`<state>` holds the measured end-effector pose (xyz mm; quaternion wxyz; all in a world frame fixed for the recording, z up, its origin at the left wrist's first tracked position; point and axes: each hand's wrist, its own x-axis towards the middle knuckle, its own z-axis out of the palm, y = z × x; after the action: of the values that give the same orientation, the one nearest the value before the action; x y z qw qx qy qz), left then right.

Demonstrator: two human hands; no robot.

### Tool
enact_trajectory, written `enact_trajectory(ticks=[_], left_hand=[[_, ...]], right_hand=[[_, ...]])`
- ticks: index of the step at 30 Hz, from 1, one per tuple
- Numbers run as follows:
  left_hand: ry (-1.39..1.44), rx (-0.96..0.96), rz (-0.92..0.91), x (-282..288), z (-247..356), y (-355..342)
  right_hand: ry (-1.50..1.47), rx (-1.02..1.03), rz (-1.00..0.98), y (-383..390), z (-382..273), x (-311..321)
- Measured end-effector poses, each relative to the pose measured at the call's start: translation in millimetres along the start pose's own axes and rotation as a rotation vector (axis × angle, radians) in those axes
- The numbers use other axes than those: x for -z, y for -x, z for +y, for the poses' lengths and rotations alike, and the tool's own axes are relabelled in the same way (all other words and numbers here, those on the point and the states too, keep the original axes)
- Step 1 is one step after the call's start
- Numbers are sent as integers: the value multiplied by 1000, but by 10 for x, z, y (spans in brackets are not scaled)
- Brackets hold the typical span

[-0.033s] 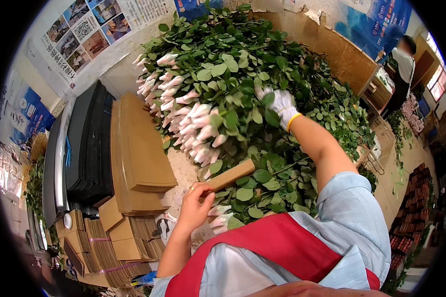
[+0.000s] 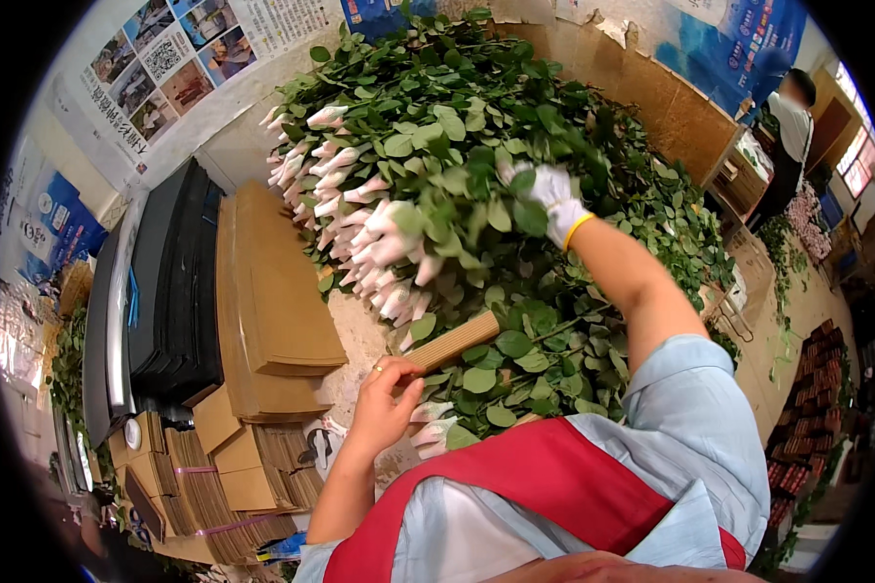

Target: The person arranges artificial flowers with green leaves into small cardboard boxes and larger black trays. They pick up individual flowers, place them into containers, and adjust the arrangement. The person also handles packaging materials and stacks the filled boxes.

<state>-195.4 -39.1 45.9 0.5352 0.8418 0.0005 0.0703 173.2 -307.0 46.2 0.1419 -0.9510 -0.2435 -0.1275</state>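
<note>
My left hand (image 2: pixel 387 403), bare with a ring, grips the end of a ribbed brown cardboard piece (image 2: pixel 452 342). My right hand (image 2: pixel 552 206), in a white glove with a yellow cuff, is closed on rose stems among the leaves (image 2: pixel 457 131) of a tall pile. Leaves partly hide and blur its fingers. Many pale pink rose heads in white sleeves (image 2: pixel 389 243) point left from the pile. A lower layer of leafy stems (image 2: pixel 544 360), with sleeved heads (image 2: pixel 433 428) at its left, lies under the cardboard piece, close to my left hand.
Black sheets (image 2: pixel 175 282) and brown cardboard sheets (image 2: pixel 282 301) stand stacked at left, above tied cardboard bundles (image 2: pixel 233 476). A wooden board (image 2: pixel 676 117) backs the pile. At far right are a person (image 2: pixel 786 136) in dark and white clothing and dark stacked items (image 2: pixel 807 408) on the floor.
My right hand and forearm have shifted slightly, and the leaves and sleeved heads below that hand have moved and blurred. My left hand stays in place.
</note>
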Motion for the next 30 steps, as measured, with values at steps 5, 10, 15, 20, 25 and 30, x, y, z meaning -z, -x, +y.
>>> enact_trajectory(ticks=[5, 10, 15, 20, 25, 30], left_hand=[[-110, 60, 91, 195, 55, 55], [-83, -24, 192, 326, 51, 153], [-114, -43, 128, 242, 56, 240], [-102, 30, 160, 254, -42, 334], [-187, 102, 134, 196, -183, 329], [-91, 82, 123, 158, -202, 350]], right_hand=[[807, 125, 253, -775, -152, 1252], [334, 212, 658, -1378, -741, 2481], [328, 342, 702, -1805, -1034, 2408], [286, 279, 631, -2051, -1108, 1534], [313, 10, -282, -1775, -1014, 260], [8, 96, 37, -1760, -776, -79]])
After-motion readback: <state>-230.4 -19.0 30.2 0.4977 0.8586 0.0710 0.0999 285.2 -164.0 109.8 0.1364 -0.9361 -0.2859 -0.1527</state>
